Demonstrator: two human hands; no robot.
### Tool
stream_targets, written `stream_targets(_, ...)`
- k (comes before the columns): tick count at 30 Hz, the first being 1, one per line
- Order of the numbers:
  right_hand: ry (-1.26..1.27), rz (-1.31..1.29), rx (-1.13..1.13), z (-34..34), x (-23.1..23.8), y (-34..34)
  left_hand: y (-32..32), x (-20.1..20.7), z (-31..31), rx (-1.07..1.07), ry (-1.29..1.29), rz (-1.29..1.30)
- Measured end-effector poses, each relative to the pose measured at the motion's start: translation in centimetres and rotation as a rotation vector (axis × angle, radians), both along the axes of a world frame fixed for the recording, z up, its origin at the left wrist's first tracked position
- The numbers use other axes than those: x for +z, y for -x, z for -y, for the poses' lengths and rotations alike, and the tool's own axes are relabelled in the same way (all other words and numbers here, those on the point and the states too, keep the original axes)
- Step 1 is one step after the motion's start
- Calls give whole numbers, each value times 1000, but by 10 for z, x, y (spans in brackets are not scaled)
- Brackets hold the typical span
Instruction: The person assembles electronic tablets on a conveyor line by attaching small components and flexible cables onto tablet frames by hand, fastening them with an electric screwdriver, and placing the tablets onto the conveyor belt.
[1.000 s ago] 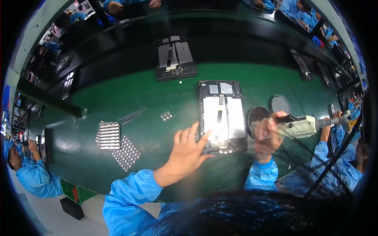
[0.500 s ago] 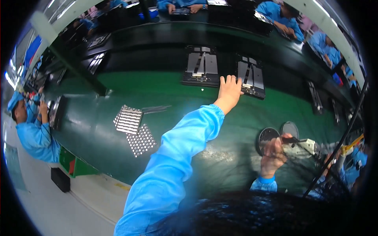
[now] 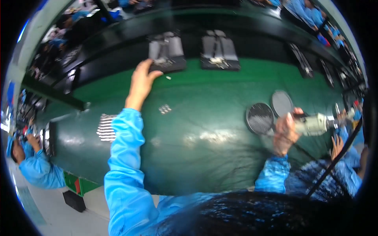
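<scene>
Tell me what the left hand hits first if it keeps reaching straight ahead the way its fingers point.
The left hand points up-table at the dark flat tray on the belt; its fingertips already look at that tray's near edge, though depth is unclear.

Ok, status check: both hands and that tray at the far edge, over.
Left hand stretched out, fingers on the near corner of the left dark tray. Right hand gripping the pale power screwdriver beside two round mesh dishes. Small loose parts lie beside the left arm.
</scene>
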State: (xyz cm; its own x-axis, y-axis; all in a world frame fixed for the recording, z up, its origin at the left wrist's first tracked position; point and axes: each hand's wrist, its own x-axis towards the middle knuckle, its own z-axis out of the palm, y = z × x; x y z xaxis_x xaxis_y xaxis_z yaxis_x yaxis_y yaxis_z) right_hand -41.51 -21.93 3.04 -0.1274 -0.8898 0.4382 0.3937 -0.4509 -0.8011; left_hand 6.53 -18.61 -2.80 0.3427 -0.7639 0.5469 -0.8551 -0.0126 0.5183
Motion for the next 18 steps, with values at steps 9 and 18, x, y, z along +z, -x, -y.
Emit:
stream_targets(9,-3,23,116,14,-13,-1,-40,3,14,-215,63,-1511)
stream_targets(18,-33,-47,86,18,-23,4,147,48,-94,-183,19,-1442)
